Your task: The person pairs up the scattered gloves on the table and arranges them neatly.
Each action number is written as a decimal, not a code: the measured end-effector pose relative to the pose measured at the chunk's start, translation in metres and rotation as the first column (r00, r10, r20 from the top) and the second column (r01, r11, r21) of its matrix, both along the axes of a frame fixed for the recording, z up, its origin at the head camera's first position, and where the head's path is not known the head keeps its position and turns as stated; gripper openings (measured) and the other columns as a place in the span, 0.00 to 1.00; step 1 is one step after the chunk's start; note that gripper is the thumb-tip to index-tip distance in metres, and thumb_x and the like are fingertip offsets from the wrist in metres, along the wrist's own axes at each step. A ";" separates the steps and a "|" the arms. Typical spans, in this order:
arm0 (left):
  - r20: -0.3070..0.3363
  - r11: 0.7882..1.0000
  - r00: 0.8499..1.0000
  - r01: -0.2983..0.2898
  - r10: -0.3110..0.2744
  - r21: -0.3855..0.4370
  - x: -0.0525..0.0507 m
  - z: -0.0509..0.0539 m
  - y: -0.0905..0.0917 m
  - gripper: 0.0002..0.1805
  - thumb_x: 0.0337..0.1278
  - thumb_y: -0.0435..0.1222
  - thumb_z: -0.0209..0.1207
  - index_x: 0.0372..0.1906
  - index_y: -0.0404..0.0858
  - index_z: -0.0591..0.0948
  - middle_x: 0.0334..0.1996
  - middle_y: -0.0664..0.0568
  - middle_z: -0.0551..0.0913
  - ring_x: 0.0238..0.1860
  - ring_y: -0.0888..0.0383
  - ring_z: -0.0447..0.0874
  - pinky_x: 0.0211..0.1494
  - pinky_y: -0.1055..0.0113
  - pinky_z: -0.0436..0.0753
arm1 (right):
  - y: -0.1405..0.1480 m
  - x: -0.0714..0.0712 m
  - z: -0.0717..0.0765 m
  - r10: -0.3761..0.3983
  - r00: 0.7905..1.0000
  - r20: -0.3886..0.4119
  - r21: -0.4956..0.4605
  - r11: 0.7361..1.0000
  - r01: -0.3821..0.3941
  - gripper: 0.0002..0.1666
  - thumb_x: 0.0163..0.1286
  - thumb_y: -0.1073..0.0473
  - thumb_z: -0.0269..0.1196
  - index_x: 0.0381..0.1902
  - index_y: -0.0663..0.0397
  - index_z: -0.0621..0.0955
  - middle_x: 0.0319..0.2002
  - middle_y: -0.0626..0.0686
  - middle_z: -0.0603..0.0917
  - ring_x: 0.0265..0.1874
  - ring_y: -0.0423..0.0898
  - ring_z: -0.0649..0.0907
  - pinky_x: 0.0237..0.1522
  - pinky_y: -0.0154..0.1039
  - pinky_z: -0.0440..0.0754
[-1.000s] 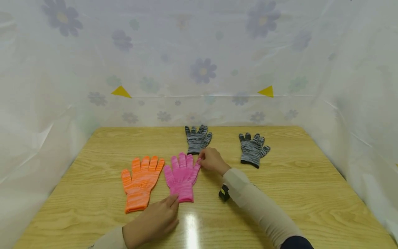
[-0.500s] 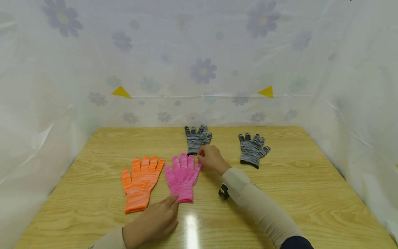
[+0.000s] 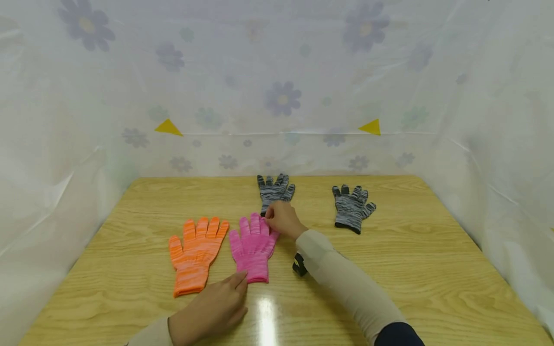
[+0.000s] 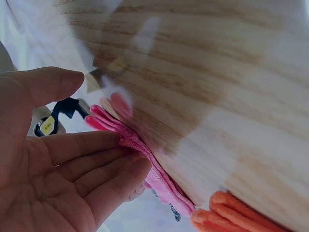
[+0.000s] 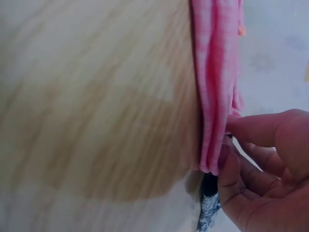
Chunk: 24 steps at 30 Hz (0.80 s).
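A pink knitted glove (image 3: 253, 250) lies flat on the table, fingers spread and pointing away. My left hand (image 3: 212, 305) touches its cuff with fingers held straight; in the left wrist view that hand (image 4: 72, 159) has its thumb apart, and the fingertips meet the pink fabric. At the far right of the same glove, my right hand (image 3: 285, 218) pinches a fingertip between thumb and forefinger. In the right wrist view the right hand (image 5: 270, 164) is at the glove's edge (image 5: 215, 96), and the pinched part is mostly hidden.
Left of the pink glove lies an orange glove (image 3: 196, 257). A grey-black glove (image 3: 274, 192) is just behind my right hand, its cuff partly covered. Another grey-black glove (image 3: 349, 209) lies to the right. White flowered sheeting (image 3: 281, 57) surrounds the wooden table (image 3: 389, 278).
My right hand has moved left, from the outermost finger of the pink glove to the neighbouring fingertip. The left hand has stayed at the cuff.
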<state>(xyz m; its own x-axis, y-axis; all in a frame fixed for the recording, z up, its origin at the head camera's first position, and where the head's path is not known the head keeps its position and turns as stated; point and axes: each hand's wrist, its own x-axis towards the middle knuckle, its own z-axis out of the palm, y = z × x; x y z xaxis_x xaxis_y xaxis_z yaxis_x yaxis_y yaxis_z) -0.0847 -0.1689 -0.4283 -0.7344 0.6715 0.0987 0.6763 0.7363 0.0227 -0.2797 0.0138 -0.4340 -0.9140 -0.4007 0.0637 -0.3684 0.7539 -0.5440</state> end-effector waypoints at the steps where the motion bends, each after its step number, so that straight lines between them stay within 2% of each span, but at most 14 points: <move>1: 0.001 1.000 1.000 0.001 -0.001 0.000 0.000 0.000 0.000 0.26 0.52 0.44 0.64 0.50 0.28 0.78 0.53 0.40 0.78 0.48 0.50 0.82 0.38 0.63 0.85 | 0.000 0.000 0.000 0.003 1.000 0.004 0.000 1.000 -0.003 0.04 0.61 0.62 0.67 0.28 0.56 0.83 0.27 0.49 0.82 0.27 0.43 0.79 0.31 0.37 0.78; 8: 0.007 1.000 1.000 0.011 -0.011 -0.005 0.000 0.000 -0.001 0.25 0.54 0.44 0.63 0.51 0.29 0.78 0.54 0.40 0.78 0.50 0.50 0.82 0.40 0.63 0.85 | 0.005 -0.002 0.000 -0.037 0.999 -0.001 -0.004 0.999 0.037 0.01 0.61 0.66 0.65 0.30 0.58 0.83 0.25 0.50 0.81 0.25 0.45 0.79 0.28 0.38 0.78; 11: -0.012 1.000 1.000 0.012 -0.012 -0.004 -0.001 -0.001 -0.001 0.26 0.53 0.44 0.64 0.51 0.28 0.78 0.53 0.40 0.79 0.50 0.49 0.82 0.42 0.62 0.85 | 0.004 -0.002 0.001 -0.034 0.999 -0.038 0.047 0.998 0.036 0.02 0.61 0.64 0.65 0.29 0.58 0.84 0.28 0.52 0.84 0.29 0.48 0.82 0.32 0.40 0.81; 14: -0.013 1.000 1.000 0.010 -0.010 -0.003 -0.001 -0.002 -0.001 0.27 0.53 0.44 0.64 0.51 0.27 0.78 0.53 0.39 0.78 0.50 0.49 0.81 0.43 0.62 0.85 | 0.001 -0.001 0.003 -0.026 0.997 -0.069 0.067 0.997 0.031 0.05 0.62 0.65 0.63 0.33 0.60 0.85 0.32 0.54 0.86 0.35 0.51 0.84 0.38 0.44 0.83; 17: -0.013 1.000 1.000 0.008 -0.008 -0.002 -0.001 -0.001 -0.001 0.27 0.53 0.44 0.63 0.52 0.27 0.78 0.54 0.39 0.78 0.50 0.49 0.82 0.42 0.61 0.85 | -0.005 0.000 0.004 -0.006 0.997 -0.081 0.036 0.999 0.009 0.08 0.65 0.64 0.62 0.39 0.60 0.86 0.35 0.55 0.86 0.37 0.51 0.84 0.39 0.44 0.83; 21: 0.005 1.000 1.000 0.005 -0.005 -0.004 0.000 0.000 -0.001 0.27 0.53 0.44 0.63 0.52 0.27 0.78 0.54 0.39 0.78 0.50 0.49 0.82 0.41 0.61 0.85 | -0.014 -0.001 0.000 0.058 0.993 -0.100 0.016 0.998 -0.057 0.11 0.67 0.64 0.60 0.45 0.60 0.85 0.36 0.54 0.86 0.36 0.47 0.84 0.38 0.40 0.82; 24: 0.028 1.000 1.000 -0.004 0.005 -0.010 0.000 0.000 -0.001 0.27 0.54 0.44 0.63 0.52 0.27 0.78 0.55 0.39 0.78 0.51 0.48 0.82 0.42 0.61 0.85 | -0.020 -0.002 -0.003 0.128 0.981 -0.149 0.047 0.991 -0.122 0.11 0.67 0.64 0.60 0.44 0.59 0.85 0.36 0.53 0.86 0.36 0.46 0.83 0.38 0.38 0.82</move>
<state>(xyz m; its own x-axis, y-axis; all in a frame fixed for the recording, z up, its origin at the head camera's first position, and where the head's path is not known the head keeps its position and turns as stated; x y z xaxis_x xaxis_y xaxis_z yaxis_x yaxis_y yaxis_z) -0.0846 -0.1697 -0.4279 -0.7398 0.6690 0.0714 0.6722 0.7395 0.0349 -0.2812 -0.0065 -0.4370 -0.8375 -0.5158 0.1801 -0.5368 0.7157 -0.4468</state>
